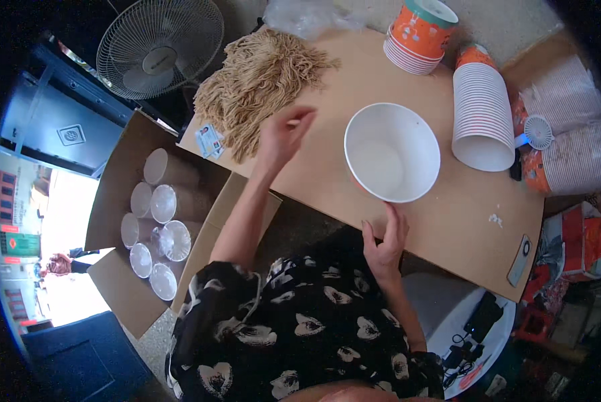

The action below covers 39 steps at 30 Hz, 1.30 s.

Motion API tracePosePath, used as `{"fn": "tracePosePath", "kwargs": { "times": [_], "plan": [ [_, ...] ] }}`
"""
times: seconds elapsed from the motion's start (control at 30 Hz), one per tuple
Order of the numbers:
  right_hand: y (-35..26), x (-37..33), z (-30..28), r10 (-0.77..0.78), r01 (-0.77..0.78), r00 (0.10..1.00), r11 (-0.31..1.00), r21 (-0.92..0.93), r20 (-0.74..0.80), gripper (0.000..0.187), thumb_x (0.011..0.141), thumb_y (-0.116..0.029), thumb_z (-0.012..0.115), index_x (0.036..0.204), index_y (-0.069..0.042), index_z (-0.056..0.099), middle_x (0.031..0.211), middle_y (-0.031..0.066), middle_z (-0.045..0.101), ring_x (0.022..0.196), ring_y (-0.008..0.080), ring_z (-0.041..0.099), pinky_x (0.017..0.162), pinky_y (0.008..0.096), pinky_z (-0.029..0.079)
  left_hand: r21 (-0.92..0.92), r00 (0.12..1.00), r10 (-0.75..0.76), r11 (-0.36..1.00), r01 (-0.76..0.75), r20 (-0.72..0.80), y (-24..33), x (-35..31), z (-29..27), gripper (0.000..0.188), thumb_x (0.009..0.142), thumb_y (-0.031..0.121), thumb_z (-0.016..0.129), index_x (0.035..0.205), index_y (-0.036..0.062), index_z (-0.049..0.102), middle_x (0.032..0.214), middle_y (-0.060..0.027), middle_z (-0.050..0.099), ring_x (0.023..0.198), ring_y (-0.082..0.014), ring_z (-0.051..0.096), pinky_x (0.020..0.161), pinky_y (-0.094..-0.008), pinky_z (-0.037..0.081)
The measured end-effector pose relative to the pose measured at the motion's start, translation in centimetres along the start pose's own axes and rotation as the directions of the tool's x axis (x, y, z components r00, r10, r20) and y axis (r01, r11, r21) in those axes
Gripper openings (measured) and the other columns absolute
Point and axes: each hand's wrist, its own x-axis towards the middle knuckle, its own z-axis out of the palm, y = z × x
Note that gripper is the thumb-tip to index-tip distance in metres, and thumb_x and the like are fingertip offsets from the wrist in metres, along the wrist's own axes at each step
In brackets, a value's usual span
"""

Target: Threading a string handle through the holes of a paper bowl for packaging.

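A white-lined paper tub (393,157) stands on the tan table in front of me, its wide mouth facing up and nothing visible inside. My right hand (386,246) is at its near side, with a fingertip touching by the rim and the thumb apart. Raised over the table left of the tub is my left hand (281,139), loosely curved with a gap between thumb and fingers, and nothing shows in it. Just beyond it lies a heap of tan, wavy strands (260,84); whether noodles or yarn, I cannot tell. Small printed cards (209,141) lie beside the heap.
Nested tubs (482,117) lie at the right, and another orange stack (421,40) stands behind. A small handheld fan (537,132) is near wrapped tub stacks (575,161). A phone-like object (520,260) lies at the table's right corner. Left stands a carton (116,167) of wrapped cups.
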Motion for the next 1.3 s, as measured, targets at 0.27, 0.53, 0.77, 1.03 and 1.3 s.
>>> {"fn": "tracePosePath", "kwargs": {
  "times": [0.27,0.53,0.77,1.03,1.3],
  "plan": [
    [0.3,2.2,1.2,-0.021,0.020,0.997,1.000,-0.014,-0.080,0.066,0.082,-0.010,0.075,0.140,0.000,0.045,0.135,0.0216,0.052,0.124,0.0392,0.049,0.105,0.0496,0.037,0.463,0.962,0.102,0.886,0.029,-0.255,-4.3,-1.5,-7.6,0.015,0.085,0.012,0.072,0.097,0.0035,0.075,0.085,-0.0144,0.071,0.071,-0.0257,0.070,0.067,-0.0324,0.055],
    [0.0,0.6,0.7,-0.047,0.046,0.999,0.999,-0.029,-0.015,0.055,0.080,-0.009,0.075,0.130,0.000,0.053,0.130,0.0185,0.056,0.120,0.0369,0.052,0.103,0.0485,0.038,0.517,0.964,0.158,0.855,-0.026,-0.213,-5.3,-1.5,-7.6,0.013,0.084,0.011,0.072,0.093,0.0036,0.076,0.084,-0.0142,0.071,0.072,-0.0254,0.070,0.068,-0.0334,0.055],
    [-0.6,0.1,0.0,-0.079,0.078,0.997,0.996,0.040,0.018,0.042,0.080,-0.005,0.073,0.119,0.001,0.059,0.124,0.0152,0.060,0.114,0.0347,0.056,0.099,0.0469,0.041,0.359,0.951,0.039,0.930,0.078,-0.306,-4.3,-2.7,-7.3,0.013,0.081,0.009,0.076,0.091,0.0013,0.075,0.080,-0.0113,0.073,0.067,-0.0192,0.069,0.066,-0.0305,0.054],
    [-0.9,0.0,-0.2,-0.086,0.083,0.995,0.994,0.069,0.046,0.032,0.081,-0.002,0.072,0.112,0.002,0.062,0.120,0.0133,0.062,0.110,0.0330,0.057,0.098,0.0450,0.042,0.360,0.964,0.062,0.932,0.037,-0.260,-1.9,-4.6,-7.0,0.012,0.084,0.009,0.075,0.091,-0.0006,0.073,0.084,-0.0081,0.071,0.069,-0.0130,0.064,0.066,-0.0278,0.052],
    [-0.7,0.2,0.3,-0.107,0.102,0.993,0.990,0.099,0.046,0.029,0.080,-0.003,0.072,0.108,0.000,0.064,0.119,0.0120,0.062,0.108,0.0325,0.058,0.096,0.0448,0.043,0.391,0.965,0.101,0.920,0.002,-0.242,-1.9,-4.2,-6.4,0.009,0.084,0.007,0.073,0.092,0.0047,0.073,0.086,-0.0106,0.068,0.070,-0.0263,0.068,0.064,-0.0355,0.053]
  ]
}}
